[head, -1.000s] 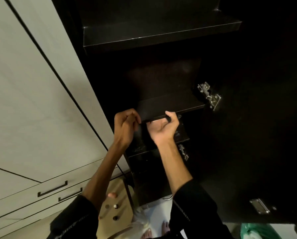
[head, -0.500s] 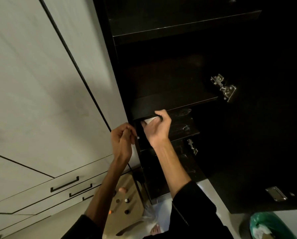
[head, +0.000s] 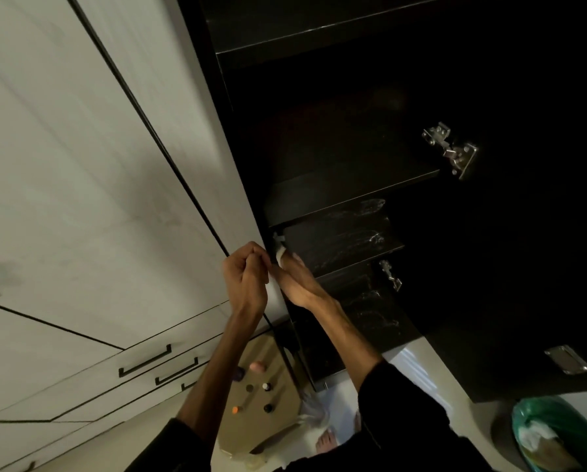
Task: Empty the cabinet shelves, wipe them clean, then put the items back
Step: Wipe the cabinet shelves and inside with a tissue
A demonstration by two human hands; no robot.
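Observation:
The open dark cabinet fills the right side; its bare shelves [head: 350, 189] show wet streaks lower down [head: 360, 238]. My right hand [head: 297, 279] presses a small white wipe [head: 280, 255] against the left end of a lower shelf, at the cabinet's side wall. My left hand [head: 246, 277] is curled into a fist just left of it, on the front edge of the white side panel [head: 237, 212]; what it holds I cannot tell. Several small bottles [head: 266, 386] stand on a cardboard sheet [head: 251, 427] on the floor below.
The dark cabinet door [head: 523, 267] stands open on the right, with metal hinges [head: 452, 149]. White drawers with black handles [head: 145, 361] lie left. A bin with a green liner [head: 554, 434] sits at the lower right.
The view has swung so the cabinet sits further right. My right hand slid left and down along the shelf to its left end; my left hand moved down with it.

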